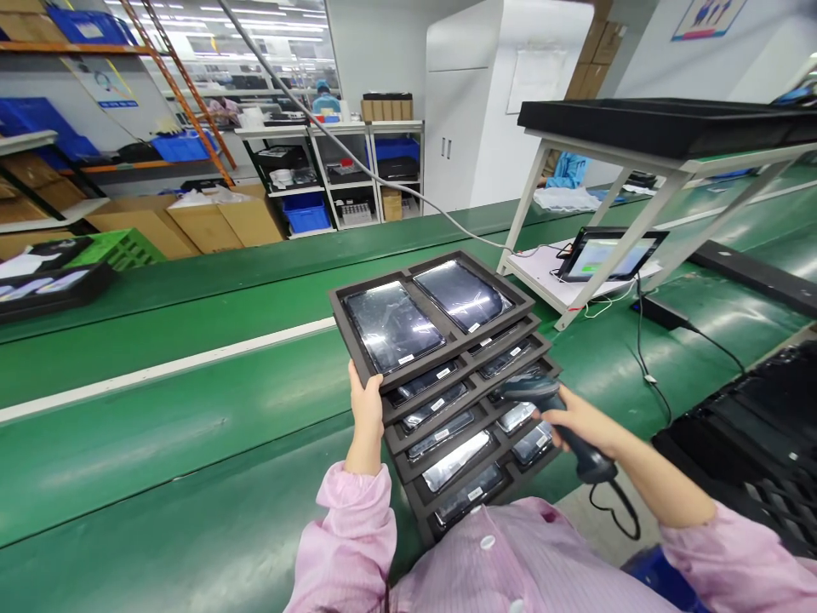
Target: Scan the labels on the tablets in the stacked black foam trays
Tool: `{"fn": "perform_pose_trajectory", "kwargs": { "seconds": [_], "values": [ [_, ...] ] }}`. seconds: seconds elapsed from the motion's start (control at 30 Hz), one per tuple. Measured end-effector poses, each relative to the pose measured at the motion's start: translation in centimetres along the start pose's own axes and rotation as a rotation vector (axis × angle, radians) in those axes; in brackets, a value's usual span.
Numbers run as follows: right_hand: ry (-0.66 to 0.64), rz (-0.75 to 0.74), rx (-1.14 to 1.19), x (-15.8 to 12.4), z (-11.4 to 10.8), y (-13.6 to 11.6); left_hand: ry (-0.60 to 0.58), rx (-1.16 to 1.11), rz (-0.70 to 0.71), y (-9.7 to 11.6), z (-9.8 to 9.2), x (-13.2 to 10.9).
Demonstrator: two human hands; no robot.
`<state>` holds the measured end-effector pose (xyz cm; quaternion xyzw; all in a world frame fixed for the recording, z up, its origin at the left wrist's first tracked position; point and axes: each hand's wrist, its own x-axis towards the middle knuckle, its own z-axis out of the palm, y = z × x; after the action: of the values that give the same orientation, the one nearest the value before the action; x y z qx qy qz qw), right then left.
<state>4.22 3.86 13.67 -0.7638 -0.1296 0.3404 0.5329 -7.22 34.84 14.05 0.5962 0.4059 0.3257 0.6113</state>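
From the head camera I note a stack of black trays (447,392) fanned out stepwise, so that a strip of each lower tray and its bagged screens shows below the one above. My left hand (367,409) is closed on the left edge of the stack, thumb on top, steadying it where it leans toward my chest. My right hand (574,421) is wrapped shut around the grip of a handheld scanner (549,409), its head lying over the right-hand column of exposed trays, seemingly so each label can be read in turn. The top tray holds two screens (396,328) side by side, each with a small white label at its lower corner. The stack rests above the green conveyor surface (159,426), which lies open to the left. To the right, room is tighter: a white stand (638,187) with a lit tablet (609,255) beneath it, trailing cables, and more dark trays (753,434) near my right forearm.
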Motion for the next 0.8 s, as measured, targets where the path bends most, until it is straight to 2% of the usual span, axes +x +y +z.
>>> {"fn": "perform_pose_trajectory", "kwargs": {
  "seconds": [0.1,0.2,0.47,0.6,0.8],
  "values": [
    [0.04,0.006,-0.031,0.4,-3.9,0.1,0.005,0.001,-0.015,0.0,0.1,0.0],
    [0.039,0.002,-0.056,0.5,-5.6,0.3,0.002,-0.003,0.01,0.1,0.2,0.0],
    [-0.025,0.017,-0.092,0.6,-5.8,0.4,-0.005,0.007,0.037,0.4,0.2,0.0],
    [-0.057,0.07,-0.155,-0.1,-6.2,1.3,0.005,0.009,0.038,0.5,0.1,-0.2],
    [0.015,0.126,-0.181,-1.0,-6.0,3.2,0.013,-0.003,0.034,0.1,0.2,0.1]
  ]
}}
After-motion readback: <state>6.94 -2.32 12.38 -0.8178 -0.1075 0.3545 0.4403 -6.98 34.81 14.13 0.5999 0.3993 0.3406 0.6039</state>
